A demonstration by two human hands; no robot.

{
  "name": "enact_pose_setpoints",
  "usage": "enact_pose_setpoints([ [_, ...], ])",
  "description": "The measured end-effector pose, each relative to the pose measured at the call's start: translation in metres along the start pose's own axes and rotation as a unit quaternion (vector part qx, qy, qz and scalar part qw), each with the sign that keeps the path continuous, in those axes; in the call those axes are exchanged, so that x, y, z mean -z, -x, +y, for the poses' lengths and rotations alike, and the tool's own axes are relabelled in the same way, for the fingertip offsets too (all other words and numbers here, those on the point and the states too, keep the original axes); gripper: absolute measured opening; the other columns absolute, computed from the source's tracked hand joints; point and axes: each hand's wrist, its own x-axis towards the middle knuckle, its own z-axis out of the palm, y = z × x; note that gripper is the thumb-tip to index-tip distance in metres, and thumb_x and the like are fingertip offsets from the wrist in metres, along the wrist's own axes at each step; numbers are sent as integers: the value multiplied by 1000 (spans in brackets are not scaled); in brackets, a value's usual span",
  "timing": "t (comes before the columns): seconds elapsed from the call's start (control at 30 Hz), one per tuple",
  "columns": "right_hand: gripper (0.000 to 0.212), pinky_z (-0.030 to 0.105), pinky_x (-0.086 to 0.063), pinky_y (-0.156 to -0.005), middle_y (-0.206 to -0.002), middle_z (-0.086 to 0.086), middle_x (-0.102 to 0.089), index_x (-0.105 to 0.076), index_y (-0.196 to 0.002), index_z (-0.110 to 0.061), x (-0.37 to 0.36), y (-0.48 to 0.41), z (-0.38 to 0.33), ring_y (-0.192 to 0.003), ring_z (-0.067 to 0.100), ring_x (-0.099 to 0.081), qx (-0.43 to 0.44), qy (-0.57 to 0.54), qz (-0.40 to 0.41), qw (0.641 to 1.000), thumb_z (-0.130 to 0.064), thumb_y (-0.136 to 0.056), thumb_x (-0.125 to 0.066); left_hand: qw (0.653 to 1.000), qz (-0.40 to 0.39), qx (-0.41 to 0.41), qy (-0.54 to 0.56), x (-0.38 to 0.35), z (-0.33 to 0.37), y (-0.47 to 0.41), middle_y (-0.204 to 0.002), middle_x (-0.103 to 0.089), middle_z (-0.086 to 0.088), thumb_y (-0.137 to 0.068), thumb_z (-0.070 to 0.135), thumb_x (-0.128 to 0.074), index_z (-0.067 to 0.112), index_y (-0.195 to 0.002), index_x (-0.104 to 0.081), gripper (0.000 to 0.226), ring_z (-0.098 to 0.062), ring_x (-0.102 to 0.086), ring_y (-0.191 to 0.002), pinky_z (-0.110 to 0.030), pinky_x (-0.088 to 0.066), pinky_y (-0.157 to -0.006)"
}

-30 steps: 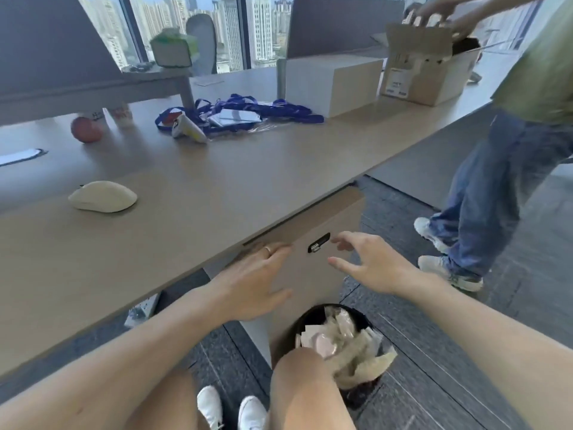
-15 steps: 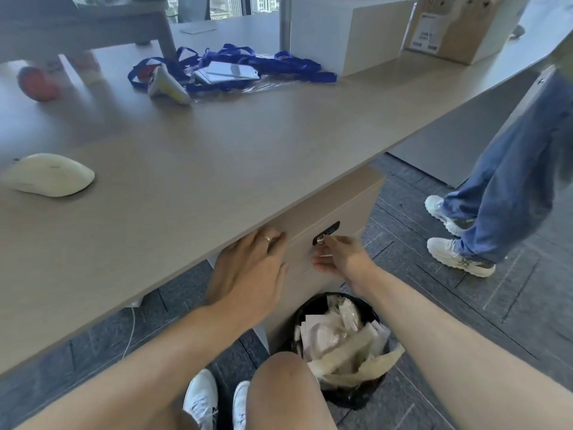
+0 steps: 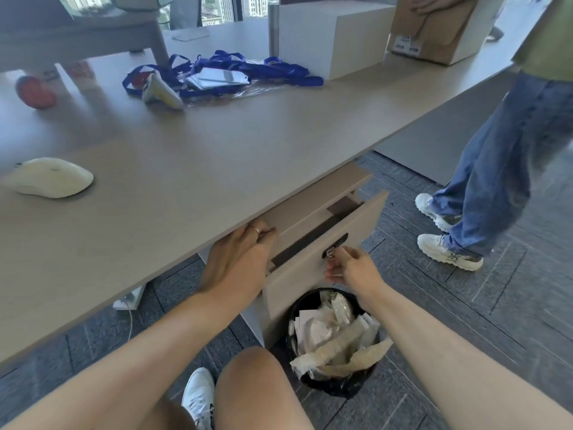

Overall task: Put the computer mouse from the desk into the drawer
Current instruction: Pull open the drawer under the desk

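Note:
The cream computer mouse (image 3: 49, 177) lies on the desk (image 3: 198, 169) at the far left, away from both hands. Under the desk's front edge the tan drawer (image 3: 356, 221) stands pulled out a little, a dark gap showing behind its front. My left hand (image 3: 238, 262) grips the top edge of the drawer front at its left end, fingers curled over it. My right hand (image 3: 350, 268) pinches the small key in the drawer's black lock (image 3: 336, 245). The drawer's inside is hidden.
A black bin (image 3: 335, 342) full of wrappers stands just below the drawer, by my knee. Blue lanyards and cards (image 3: 223, 74), a white handheld device (image 3: 161, 91), a red ball (image 3: 35, 91) and boxes (image 3: 335, 35) lie further back. Another person (image 3: 496, 156) stands at the right.
The drawer has slid out from flush to partly open. My left hand curled over its top edge, and my right hand stayed on the key.

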Motion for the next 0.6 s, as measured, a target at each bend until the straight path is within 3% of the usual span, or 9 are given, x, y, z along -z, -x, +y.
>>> enact_pose_setpoints([
  [0.07,23,37,-56,-66,-67,10,-58,-56,-81,-4,18,14,8,-59,25,-58,-8,3,12,1000,-10,-101,-44,1000,3,7,6,1,3,1,-127,-59,0,-73,-7,-64,20,-134,-59,67,-23,-56,-102,-32,-46,-66],
  [0.2,24,37,-56,-65,-67,11,-57,-57,-80,-2,47,43,23,-60,25,-58,7,11,38,999,-7,-99,-42,999,5,31,31,4,11,7,-136,-54,0,-77,-6,-63,21,-140,-55,69,-23,-49,-117,-30,-37,-78],
  [0.3,24,40,-55,-67,-68,12,-59,-57,-80,-2,62,55,33,-61,24,-59,8,16,44,999,-8,-98,-43,1000,2,31,-4,0,10,10,-138,-52,0,-83,4,-62,20,-144,-49,65,-22,-45,-118,-30,-37,-84],
  [0.47,24,31,-51,-57,-70,14,-59,-59,-84,0,88,78,45,-62,25,-59,18,22,59,998,-10,-98,-43,998,-26,40,-33,4,25,17,-144,-47,-8,-89,28,-57,14,-146,-43,60,-27,-43,-126,-39,-41,-95],
  [0.6,26,33,-51,-62,-75,15,-63,-61,-83,-2,102,86,53,-67,24,-62,22,42,62,997,-13,-98,-43,996,-49,54,-42,7,30,17,-146,-44,-10,-88,41,-56,16,-146,-42,65,-30,-40,-128,-42,-41,-97],
])
